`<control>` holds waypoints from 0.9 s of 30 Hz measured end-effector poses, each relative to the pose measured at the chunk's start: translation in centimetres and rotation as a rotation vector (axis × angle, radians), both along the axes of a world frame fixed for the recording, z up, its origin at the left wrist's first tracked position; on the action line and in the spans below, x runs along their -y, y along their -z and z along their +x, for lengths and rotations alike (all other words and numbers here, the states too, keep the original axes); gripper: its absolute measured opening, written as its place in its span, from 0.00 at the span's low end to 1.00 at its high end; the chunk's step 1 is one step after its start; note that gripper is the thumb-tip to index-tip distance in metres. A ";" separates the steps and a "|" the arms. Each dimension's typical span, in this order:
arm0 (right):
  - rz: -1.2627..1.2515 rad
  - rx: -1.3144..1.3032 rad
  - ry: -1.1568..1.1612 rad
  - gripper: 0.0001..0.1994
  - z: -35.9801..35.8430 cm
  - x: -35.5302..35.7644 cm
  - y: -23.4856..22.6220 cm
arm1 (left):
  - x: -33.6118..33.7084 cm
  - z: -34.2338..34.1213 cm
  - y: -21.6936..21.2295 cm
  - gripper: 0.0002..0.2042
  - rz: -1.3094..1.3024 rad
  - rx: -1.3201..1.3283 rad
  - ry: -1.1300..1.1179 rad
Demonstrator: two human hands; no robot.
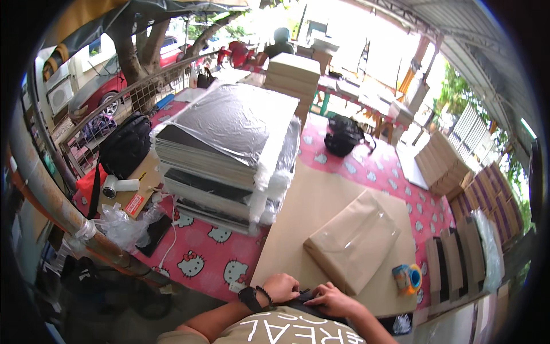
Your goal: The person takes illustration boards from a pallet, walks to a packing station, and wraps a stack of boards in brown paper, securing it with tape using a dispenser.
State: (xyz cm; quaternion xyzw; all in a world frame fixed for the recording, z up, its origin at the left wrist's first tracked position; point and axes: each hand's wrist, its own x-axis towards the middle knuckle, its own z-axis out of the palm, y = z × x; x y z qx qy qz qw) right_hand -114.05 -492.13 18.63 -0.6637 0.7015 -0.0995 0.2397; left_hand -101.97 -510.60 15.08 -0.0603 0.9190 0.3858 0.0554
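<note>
Dark object pinched by curled left hand and right hand.

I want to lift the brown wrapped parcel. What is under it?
The brown wrapped parcel lies on a large sheet of brown paper, which covers the patterned pink tablecloth. Anything directly beneath the parcel is hidden.
</note>
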 end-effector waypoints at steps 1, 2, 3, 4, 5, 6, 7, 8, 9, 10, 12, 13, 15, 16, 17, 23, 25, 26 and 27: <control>-0.093 -0.073 0.023 0.16 0.5 0.3 0.1 | 0.3 -0.3 0.0 0.12 -0.022 -0.048 -0.067; -0.126 -0.139 0.064 0.13 1.1 0.7 -0.5 | 0.4 -0.4 -1.3 0.10 0.008 -0.063 -0.161; -0.090 -0.164 0.124 0.10 1.0 0.5 0.4 | 0.6 -0.7 -1.6 0.10 0.034 -0.126 -0.166; -0.065 -0.235 0.139 0.09 1.1 0.4 0.9 | 0.5 -0.7 -1.2 0.10 0.060 -0.186 -0.175; -0.031 -0.311 0.159 0.08 0.9 0.0 1.2 | 0.1 -0.9 -0.5 0.10 0.096 -0.249 -0.178; -0.058 -0.273 0.129 0.09 0.8 -0.2 1.4 | -0.1 -0.9 0.3 0.11 0.125 -0.443 -0.167; -0.085 -0.234 0.099 0.09 0.5 -0.3 1.5 | -0.1 -0.9 0.9 0.11 0.019 -0.436 -0.053; -0.078 -0.163 0.121 0.10 0.4 -0.3 2.1 | -0.3 -0.9 1.4 0.11 -0.081 -0.418 0.067; -0.071 -0.087 0.145 0.11 0.7 -0.1 2.6 | -0.3 -0.4 1.1 0.12 -0.182 -0.391 0.185; -0.059 -0.088 0.134 0.11 0.6 0.2 2.8 | -0.1 -0.3 0.7 0.12 -0.086 -0.157 0.267; -0.059 -0.049 0.125 0.12 0.4 0.7 3.3 | 0.1 0.0 1.0 0.12 -0.079 -0.037 0.179; -0.069 -0.017 0.129 0.13 0.3 0.7 3.5 | 0.0 -0.1 1.0 0.11 -0.074 0.021 0.139; -0.129 0.015 0.086 0.14 -0.6 0.1 4.6 | -0.4 -0.9 1.1 0.11 -0.065 -0.062 0.113; -0.183 0.011 0.029 0.13 -1.4 -0.2 5.5 | -0.6 -1.4 0.9 0.11 -0.063 -0.103 0.104; -0.238 0.011 -0.023 0.12 -1.7 -0.6 6.1 | -0.7 -2.0 1.0 0.09 -0.046 -0.194 0.062; -0.083 -0.334 0.145 0.17 1.8 1.1 1.9 | -0.8 -1.1 0.1 0.04 0.025 -0.329 -0.140; -0.086 -0.395 0.184 0.15 1.4 -0.5 1.9 | -1.5 -1.9 0.3 0.03 0.060 -0.411 -0.101; -0.061 -0.417 0.196 0.14 1.7 -0.9 1.6 | -1.9 -1.7 0.4 0.01 0.044 -0.349 -0.054; -0.033 -0.438 0.212 0.14 1.6 -1.0 1.0 | -1.4 -2.5 0.5 0.01 -0.052 -0.445 0.023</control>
